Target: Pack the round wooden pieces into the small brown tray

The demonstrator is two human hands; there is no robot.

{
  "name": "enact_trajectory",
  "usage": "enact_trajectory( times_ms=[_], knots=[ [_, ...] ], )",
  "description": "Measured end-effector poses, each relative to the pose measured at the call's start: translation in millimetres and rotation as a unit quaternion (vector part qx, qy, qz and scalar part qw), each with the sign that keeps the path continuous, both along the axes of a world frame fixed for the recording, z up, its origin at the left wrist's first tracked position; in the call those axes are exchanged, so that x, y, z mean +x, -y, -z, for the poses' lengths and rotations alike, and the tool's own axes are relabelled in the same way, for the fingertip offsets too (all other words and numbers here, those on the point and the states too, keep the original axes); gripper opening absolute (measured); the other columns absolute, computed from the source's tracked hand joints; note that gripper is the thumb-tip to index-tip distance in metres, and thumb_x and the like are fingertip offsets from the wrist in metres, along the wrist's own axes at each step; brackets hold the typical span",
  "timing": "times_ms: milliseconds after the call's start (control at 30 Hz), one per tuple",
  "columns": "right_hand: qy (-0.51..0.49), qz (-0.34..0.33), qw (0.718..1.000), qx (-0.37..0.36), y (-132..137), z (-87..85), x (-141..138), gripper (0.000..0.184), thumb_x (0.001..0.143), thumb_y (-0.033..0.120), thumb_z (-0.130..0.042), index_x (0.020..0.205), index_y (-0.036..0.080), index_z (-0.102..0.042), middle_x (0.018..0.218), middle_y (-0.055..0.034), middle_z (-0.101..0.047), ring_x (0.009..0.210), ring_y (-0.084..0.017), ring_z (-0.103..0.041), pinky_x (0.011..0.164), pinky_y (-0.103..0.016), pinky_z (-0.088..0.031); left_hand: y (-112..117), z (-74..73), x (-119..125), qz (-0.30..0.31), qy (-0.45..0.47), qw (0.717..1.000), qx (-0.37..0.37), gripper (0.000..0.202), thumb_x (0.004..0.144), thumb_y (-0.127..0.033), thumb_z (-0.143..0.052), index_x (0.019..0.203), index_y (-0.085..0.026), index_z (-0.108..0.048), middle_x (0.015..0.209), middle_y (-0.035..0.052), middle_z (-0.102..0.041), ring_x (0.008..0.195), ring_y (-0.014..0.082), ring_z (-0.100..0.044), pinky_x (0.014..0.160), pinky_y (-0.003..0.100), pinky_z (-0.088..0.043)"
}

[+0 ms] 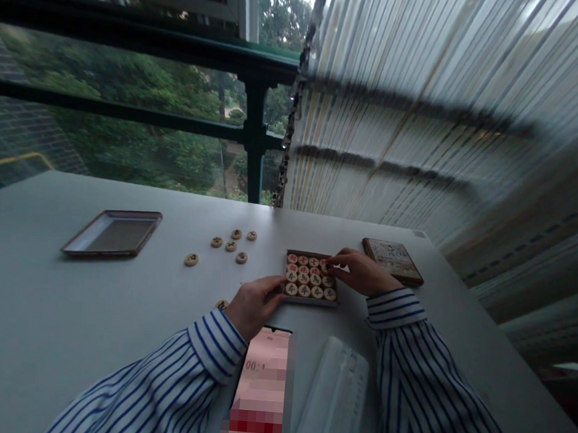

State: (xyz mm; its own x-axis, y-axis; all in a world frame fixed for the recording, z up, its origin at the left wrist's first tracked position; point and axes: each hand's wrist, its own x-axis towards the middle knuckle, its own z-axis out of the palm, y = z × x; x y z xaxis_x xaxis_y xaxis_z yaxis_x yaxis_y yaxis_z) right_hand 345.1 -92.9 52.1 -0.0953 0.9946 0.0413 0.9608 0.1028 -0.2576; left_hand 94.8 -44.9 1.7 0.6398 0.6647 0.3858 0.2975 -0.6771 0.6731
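A small wooden box (335, 303) filled with round wooden game discs lies on the white table (35, 317). My left hand (255, 304) rests at the box's near left corner, fingers curled against its edge. My right hand (357, 270) reaches over the box's far right corner and pinches a disc (324, 267) there. Several loose discs (231, 244) lie on the table to the left of the box, and one more disc (221, 303) peeks out by my left wrist. Both sleeves are striped blue and white.
The box's empty lid tray (112, 232) sits at the far left. A flat printed board or lid (393, 259) lies right of the box. A phone (261, 388) and a folded white sheet (335, 393) lie near me. Window and blinds stand behind the table.
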Motion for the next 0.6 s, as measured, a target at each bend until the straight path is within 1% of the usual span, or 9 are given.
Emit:
enact_trajectory(
  times_ms=[267, 600],
  knots=[
    [0.008, 0.001, 1.0, -0.004, -0.1, -0.4, -0.1, 0.029, 0.079, 0.037, -0.049, 0.102, 0.025, -0.063, 0.092, -0.0072, -0.059, 0.081, -0.017, -0.056, 0.074, -0.027, -0.042, -1.8, 3.9, 0.8, 0.0, 0.0, 1.0, 0.007, 0.029, 0.073, -0.019, -0.055, 0.102, -0.016, -0.057, 0.093, 0.005, -0.066, 0.084, 0.0159, -0.062, 0.078, 0.028, -0.05],
    [0.004, -0.012, 1.0, 0.003, -0.5, 3.6, 2.8, 0.028, 0.078, 0.033, -0.051, 0.102, 0.026, -0.063, 0.091, -0.0069, -0.058, 0.081, -0.017, -0.056, 0.075, -0.028, -0.043, -1.3, 3.0, -0.3, 0.004, 0.008, 1.0, 0.013, 0.029, 0.073, -0.02, -0.055, 0.102, -0.016, -0.058, 0.094, 0.005, -0.066, 0.084, 0.0159, -0.062, 0.078, 0.028, -0.05]
  ],
)
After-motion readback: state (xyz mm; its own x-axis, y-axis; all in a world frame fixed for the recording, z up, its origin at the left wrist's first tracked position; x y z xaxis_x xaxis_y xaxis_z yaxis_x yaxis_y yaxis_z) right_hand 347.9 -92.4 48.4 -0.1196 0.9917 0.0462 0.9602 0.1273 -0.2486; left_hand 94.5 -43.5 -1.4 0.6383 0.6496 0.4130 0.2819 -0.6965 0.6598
